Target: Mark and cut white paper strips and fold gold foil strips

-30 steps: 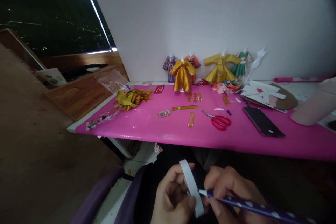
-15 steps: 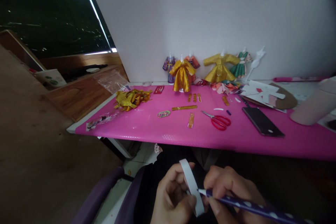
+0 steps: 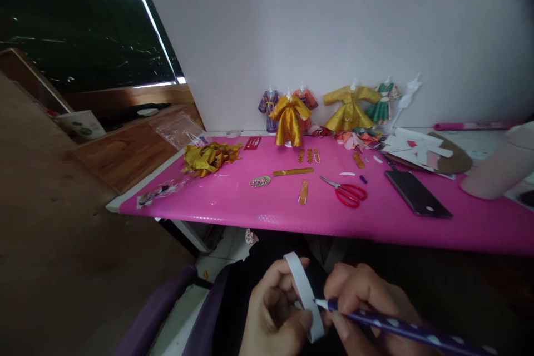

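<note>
1. A plain pale wall (image 3: 317, 22) backs the scene, and in front of it runs a table (image 3: 233, 200) dressed in bright pink, its near edge just beyond the hands.

2. Along the wall, what a line-up: a shiny gold robe (image 3: 288, 122) on a little stand out front, a purple robe (image 3: 269, 104) beside it, then a yellow robe (image 3: 351, 108) with sleeves spread wide, a green dress (image 3: 379, 110), and a bare white dress form (image 3: 409, 97) leaning at the far end.

3. Down to the action, below the table edge, over the dark-clothed lap! The left hand (image 3: 273, 311) has a narrow white band (image 3: 303, 289) pinched in its fingers, the band slanting and gently curved.

4. And here's the right hand (image 3: 367, 295), gripping a purple pen (image 3: 387, 322) with white dots, its white tip right at the band's edge; whether it actually touches is too fine to call.

5. On the pink, centre stage: a long gold strip (image 3: 292, 172), a patterned oval piece (image 3: 260, 181) near its left end, and red-handled scissors (image 3: 350, 194) lying to the right, blades pointing left.

6. Out wide, a heap of gold fabric (image 3: 206, 158) on the left; over on the right, a dark phone-like slab (image 3: 417, 193) lies near a pale cylinder (image 3: 496, 169).
</note>
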`<state>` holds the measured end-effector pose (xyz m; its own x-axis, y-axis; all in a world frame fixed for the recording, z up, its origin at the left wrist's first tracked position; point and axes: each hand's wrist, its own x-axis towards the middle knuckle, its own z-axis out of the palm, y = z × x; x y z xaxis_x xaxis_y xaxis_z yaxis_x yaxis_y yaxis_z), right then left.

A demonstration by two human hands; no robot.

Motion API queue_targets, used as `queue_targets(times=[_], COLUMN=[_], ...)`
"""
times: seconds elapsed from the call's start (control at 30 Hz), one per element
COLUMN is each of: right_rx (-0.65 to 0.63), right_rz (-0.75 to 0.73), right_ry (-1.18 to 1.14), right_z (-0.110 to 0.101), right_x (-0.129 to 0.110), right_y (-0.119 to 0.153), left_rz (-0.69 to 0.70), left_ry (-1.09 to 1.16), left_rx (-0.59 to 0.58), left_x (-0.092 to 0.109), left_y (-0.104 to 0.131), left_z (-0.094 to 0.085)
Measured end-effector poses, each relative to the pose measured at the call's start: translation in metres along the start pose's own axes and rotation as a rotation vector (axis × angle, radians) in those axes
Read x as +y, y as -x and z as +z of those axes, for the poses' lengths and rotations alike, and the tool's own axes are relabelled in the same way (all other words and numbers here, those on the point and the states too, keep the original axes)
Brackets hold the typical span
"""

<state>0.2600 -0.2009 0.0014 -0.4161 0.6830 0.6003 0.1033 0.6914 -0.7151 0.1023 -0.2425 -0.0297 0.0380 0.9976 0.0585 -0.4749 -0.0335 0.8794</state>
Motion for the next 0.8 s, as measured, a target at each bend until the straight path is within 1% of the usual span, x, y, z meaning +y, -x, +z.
queue_targets(times=[0.23, 0.33, 0.47, 0.63, 0.8], right_rx=[0.054, 0.039, 0.064, 0.018, 0.017], right_rz=[0.048, 0.044, 0.014, 0.014, 0.02], right_ry=[-0.045, -0.044, -0.057, -0.046, -0.048], right_z=[0.0041, 0.0045, 0.0044, 0.0011, 0.0022], right_x=[-0.0012, -0.0012, 0.002, 0.003, 0.0011], right_y=[0.0032, 0.0044, 0.006, 0.0063, 0.0027], left_rz=[0.003, -0.004, -0.025, -0.017, -0.037], left_ry=[0.005, 0.024, 0.033, 0.019, 0.03], left_rx=[0.008, 0.001, -0.021, -0.016, -0.003], left_x=[-0.0043, -0.0032, -0.0025, -0.0027, -0.0024], left_y=[0.0009, 0.0012, 0.0026, 0.0032, 0.0024], left_z=[-0.0026, -0.0021, -0.0024, -0.0032, -0.0022])
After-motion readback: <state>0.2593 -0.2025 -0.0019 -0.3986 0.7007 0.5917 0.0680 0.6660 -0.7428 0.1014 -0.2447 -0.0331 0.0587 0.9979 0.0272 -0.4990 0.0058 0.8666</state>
